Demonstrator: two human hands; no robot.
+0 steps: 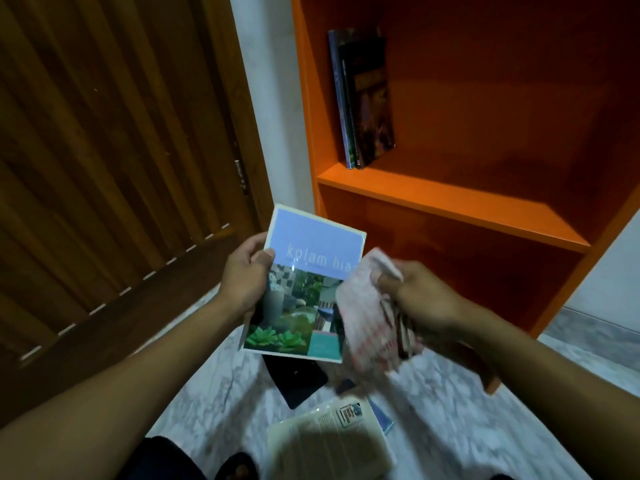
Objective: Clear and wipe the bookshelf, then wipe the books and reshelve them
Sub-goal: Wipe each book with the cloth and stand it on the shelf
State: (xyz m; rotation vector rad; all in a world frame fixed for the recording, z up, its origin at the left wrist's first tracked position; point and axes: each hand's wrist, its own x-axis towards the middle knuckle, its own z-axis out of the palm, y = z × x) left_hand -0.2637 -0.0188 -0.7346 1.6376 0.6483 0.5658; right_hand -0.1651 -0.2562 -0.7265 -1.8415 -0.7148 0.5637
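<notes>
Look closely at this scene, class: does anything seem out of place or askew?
Yes. Several books lie scattered on the marble floor rather than shelved, overlapping at odd angles. On the orange shelf, two books lean left against the side wall rather than standing straight. Nothing looks damaged or spilled.

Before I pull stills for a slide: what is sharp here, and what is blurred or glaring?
Head view: the cloth in the right hand is motion-blurred; the book in the left hand is sharp, with slight sheen on its cover; the orange bookshelf bows from wide-angle distortion; lighting is dim.
</notes>
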